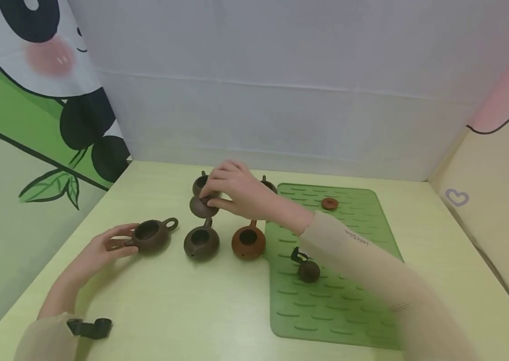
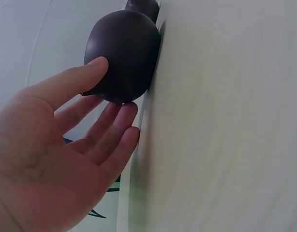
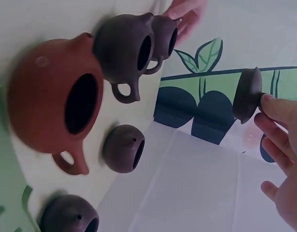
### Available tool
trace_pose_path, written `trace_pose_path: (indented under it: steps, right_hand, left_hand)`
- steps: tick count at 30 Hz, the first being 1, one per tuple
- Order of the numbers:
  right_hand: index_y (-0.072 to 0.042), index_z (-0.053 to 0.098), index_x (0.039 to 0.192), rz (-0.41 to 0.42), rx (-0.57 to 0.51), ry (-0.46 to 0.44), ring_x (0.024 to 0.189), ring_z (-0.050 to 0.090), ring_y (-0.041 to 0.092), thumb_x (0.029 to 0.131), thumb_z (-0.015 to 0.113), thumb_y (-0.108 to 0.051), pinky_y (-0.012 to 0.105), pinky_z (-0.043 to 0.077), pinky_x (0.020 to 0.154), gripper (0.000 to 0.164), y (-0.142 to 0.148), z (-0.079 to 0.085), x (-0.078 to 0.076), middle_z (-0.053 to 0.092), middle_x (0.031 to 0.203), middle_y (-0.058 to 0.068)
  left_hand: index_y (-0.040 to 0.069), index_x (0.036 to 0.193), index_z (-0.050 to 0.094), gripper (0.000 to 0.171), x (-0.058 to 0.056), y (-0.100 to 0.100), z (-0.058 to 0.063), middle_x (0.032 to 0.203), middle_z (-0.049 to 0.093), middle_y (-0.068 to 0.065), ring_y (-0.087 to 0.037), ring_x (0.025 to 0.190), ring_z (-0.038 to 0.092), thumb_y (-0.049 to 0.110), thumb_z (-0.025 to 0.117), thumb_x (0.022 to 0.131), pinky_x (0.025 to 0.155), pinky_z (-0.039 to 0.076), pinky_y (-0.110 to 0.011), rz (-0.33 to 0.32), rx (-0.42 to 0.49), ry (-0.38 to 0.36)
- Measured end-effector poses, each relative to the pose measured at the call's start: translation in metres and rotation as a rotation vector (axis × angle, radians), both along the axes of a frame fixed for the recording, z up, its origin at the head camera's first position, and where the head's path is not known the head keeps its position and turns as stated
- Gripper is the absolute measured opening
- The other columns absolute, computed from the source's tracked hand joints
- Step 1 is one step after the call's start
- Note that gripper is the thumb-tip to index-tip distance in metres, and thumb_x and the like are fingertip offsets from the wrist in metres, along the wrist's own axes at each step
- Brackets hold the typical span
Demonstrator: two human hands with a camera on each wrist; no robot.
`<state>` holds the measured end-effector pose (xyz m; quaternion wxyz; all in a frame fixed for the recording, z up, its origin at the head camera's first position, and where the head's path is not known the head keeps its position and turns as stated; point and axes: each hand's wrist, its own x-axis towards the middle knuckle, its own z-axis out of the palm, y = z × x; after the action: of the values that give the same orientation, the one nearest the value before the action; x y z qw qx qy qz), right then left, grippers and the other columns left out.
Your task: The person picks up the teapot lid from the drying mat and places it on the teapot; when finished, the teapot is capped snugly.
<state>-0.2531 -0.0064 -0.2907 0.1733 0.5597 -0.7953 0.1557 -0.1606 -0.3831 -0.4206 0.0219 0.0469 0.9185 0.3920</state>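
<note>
My left hand (image 1: 112, 243) is at the spout end of a small dark brown teapot (image 1: 151, 236), its thumb on one side and fingers on the other. That pot stands lidless on the table, handle pointing away to the right. In the left wrist view the thumb presses the pot's rounded body (image 2: 122, 53) while the fingertips meet its lower end. My right hand (image 1: 236, 188) pinches a dark teapot lid (image 3: 247, 95) by its knob, held up over the table. From the head, this lid overlaps a far dark teapot (image 1: 198, 185).
A dark teapot (image 1: 201, 244) and a reddish-brown teapot (image 1: 248, 245) stand lidless in the middle. Another dark teapot (image 1: 270, 186) is partly behind my right arm. On the green mat (image 1: 299, 311) lie a reddish lid (image 1: 329, 204) and a dark lid (image 1: 309, 272). Cloth walls border the table.
</note>
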Motion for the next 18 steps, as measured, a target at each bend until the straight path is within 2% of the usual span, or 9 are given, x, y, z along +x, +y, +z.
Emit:
trace_pose_path:
  steps: [7,14,18]
  right_hand:
    - [-0.024,0.073,0.109,-0.016,0.001,-0.078,0.121,0.051,0.016,0.096,0.066,-0.028,0.038,0.033,0.111,0.015,-0.035,-0.003,-0.015,0.069,0.111,-0.008]
    - [-0.029,0.072,0.114,-0.064,0.098,-0.125,0.124,0.049,0.012,0.097,0.063,-0.035,0.036,0.031,0.114,0.020,-0.076,-0.010,-0.025,0.067,0.113,-0.013]
    - [-0.031,0.072,0.116,-0.061,0.153,-0.132,0.126,0.048,0.010,0.097,0.061,-0.038,0.037,0.031,0.115,0.022,-0.103,-0.016,-0.023,0.067,0.114,-0.016]
  left_hand:
    - [0.009,0.148,0.040,0.067,0.006,0.009,0.000,0.124,0.057,-0.010,0.019,0.097,0.053,0.030,0.070,0.092,0.080,0.045,-0.011,0.050,0.011,-0.013]
    - [0.008,0.145,0.042,0.064,0.009,0.018,0.001,0.143,0.050,-0.021,0.017,0.098,0.053,0.031,0.070,0.093,0.081,0.043,-0.010,0.049,0.045,0.001]
    - [0.010,0.146,0.043,0.063,0.012,0.018,0.002,0.144,0.049,-0.020,0.017,0.099,0.052,0.032,0.069,0.093,0.082,0.044,-0.009,0.058,0.039,0.005]
